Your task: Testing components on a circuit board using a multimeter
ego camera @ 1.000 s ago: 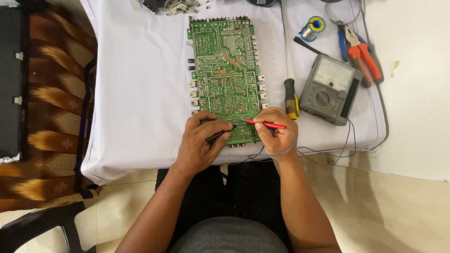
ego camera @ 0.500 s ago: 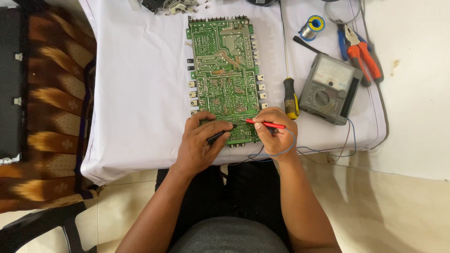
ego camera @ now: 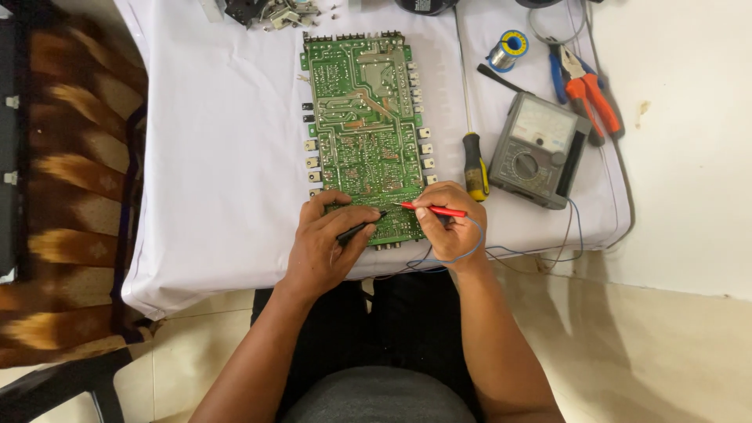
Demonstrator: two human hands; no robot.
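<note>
Left hand (ego camera: 325,243) grip clamped on slim black test probe (ego camera: 359,228), right hand (ego camera: 448,223) grip clamped on slim red test probe (ego camera: 433,210); both tips touch the long green printed circuit board (ego camera: 362,117).

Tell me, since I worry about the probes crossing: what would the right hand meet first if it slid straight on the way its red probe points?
Probably the left hand's black probe tip.

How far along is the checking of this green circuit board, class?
Set up: the meter lies on the cloth beside the circuit board. In hand: the left hand holds the black probe and the right hand the red probe, tips at the near edge. The upper board looks untouched.
</note>
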